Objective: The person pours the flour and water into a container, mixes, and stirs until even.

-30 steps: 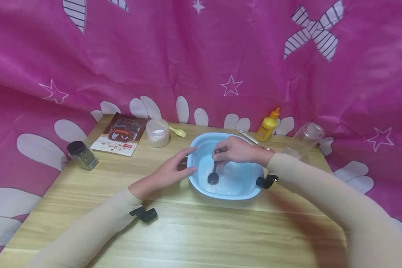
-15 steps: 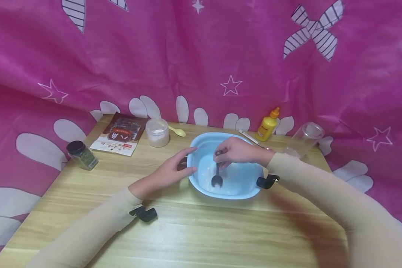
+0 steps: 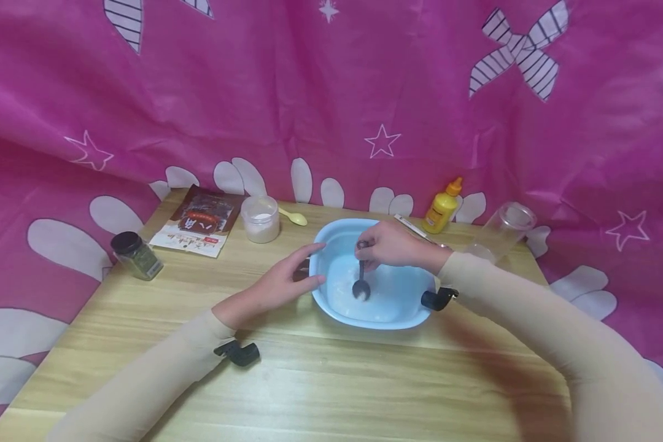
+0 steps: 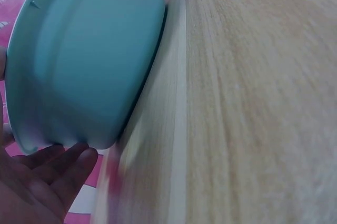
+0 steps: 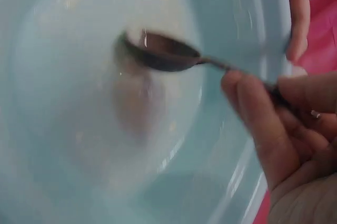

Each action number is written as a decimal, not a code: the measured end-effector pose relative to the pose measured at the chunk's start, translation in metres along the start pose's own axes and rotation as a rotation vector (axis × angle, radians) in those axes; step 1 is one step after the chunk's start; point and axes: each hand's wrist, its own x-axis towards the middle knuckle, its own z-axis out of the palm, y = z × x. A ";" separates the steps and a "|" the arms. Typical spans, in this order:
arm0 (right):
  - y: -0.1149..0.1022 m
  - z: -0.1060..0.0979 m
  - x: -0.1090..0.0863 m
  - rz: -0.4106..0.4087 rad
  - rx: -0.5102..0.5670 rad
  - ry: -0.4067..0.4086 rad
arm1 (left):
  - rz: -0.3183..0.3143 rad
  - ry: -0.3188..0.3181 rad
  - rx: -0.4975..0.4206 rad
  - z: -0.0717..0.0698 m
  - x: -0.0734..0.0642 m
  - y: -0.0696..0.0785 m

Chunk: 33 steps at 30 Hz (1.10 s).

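Observation:
A light blue basin (image 3: 378,316) stands on the table, with cloudy whitish liquid and pale specks in its bottom. My left hand (image 3: 282,279) holds the basin's left side, thumb and forefinger at the rim. In the left wrist view, other fingers (image 4: 73,163) press against its outer wall. Between thumb and fingertips, my right hand (image 3: 392,248) pinches the handle of a dark spoon (image 3: 361,290). The spoon's bowl hangs low inside the basin and carries a little liquid, seen in the right wrist view with the spoon (image 5: 163,50) close over the cloudy surface.
Along the back stand a lidless jar (image 3: 261,227) of white powder, a yellow spoon (image 3: 295,218), a yellow bottle (image 3: 442,209) and a clear container (image 3: 503,230). A brown-and-white packet (image 3: 199,224) and a black-capped jar (image 3: 137,256) lie at the left. A pink curtain (image 3: 331,92) hangs behind.
The spoon has moved a little to the right and then farther back inside the basin, its bowl tipping as it goes. My left hand has kept its place on the rim.

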 end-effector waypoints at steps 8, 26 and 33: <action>0.001 0.008 0.011 -0.017 0.120 0.068 | -0.002 -0.008 0.000 0.000 0.001 0.000; 0.010 0.004 0.007 -0.020 0.123 0.097 | 0.021 -0.013 -0.010 0.006 0.004 0.000; 0.013 -0.009 0.000 0.009 -0.065 0.249 | 0.000 0.014 0.008 0.003 0.000 0.004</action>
